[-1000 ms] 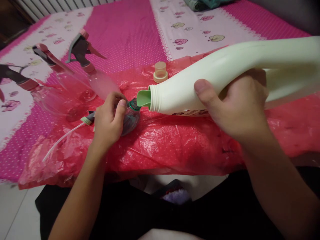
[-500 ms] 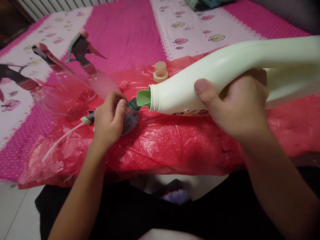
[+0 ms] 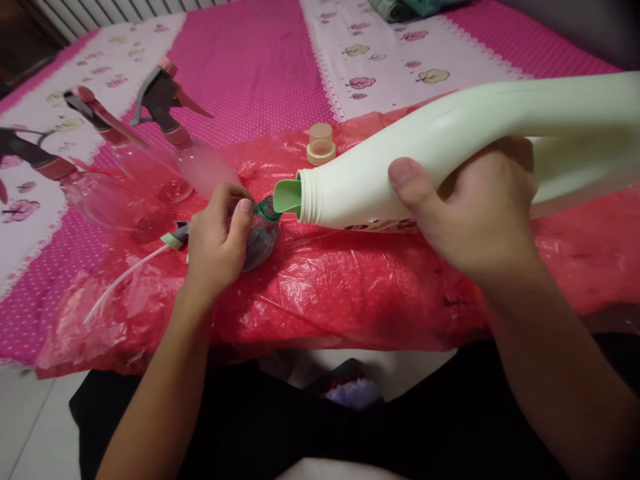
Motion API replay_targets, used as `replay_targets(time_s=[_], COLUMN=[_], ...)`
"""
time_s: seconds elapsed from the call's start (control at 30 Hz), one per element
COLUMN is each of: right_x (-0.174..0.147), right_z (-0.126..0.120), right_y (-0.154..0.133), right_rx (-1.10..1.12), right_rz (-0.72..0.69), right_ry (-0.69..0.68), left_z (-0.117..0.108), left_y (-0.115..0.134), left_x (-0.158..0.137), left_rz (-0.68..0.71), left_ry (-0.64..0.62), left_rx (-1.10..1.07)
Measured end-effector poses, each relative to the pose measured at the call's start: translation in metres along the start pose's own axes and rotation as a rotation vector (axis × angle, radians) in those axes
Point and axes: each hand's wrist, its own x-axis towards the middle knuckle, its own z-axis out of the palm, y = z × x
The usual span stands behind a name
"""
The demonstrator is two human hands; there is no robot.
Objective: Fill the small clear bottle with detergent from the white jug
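My left hand is closed around a small clear spray bottle with a green ring at its threaded neck. The bottle has no top on and tilts to the right. My right hand grips the handle of a large pale green jug, tipped almost level. Its green pouring spout meets the bottle's mouth; whether liquid flows I cannot tell. Beside my left hand lies a trigger spray head with a white dip tube, partly hidden by the hand. A translucent cap stands behind the jug's neck.
Several clear spray bottles with pink and grey trigger heads stand at the left. Red plastic sheeting covers the front edge of a bed with a pink patterned sheet. Folded cloth lies at the back.
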Motion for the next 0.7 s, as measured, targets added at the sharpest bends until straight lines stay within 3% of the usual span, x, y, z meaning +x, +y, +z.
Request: replay_targets(time_s=[0.7], right_x=[0.0005], right_z=[-0.0021], right_y=[-0.0030], right_rx=[0.014], right_rz=[0.024], right_ry=[-0.015], left_z=[0.0005], left_y=[0.0001], left_x=[0.0004], left_rz=[-0.004], left_ry=[0.005], left_rx=[0.000])
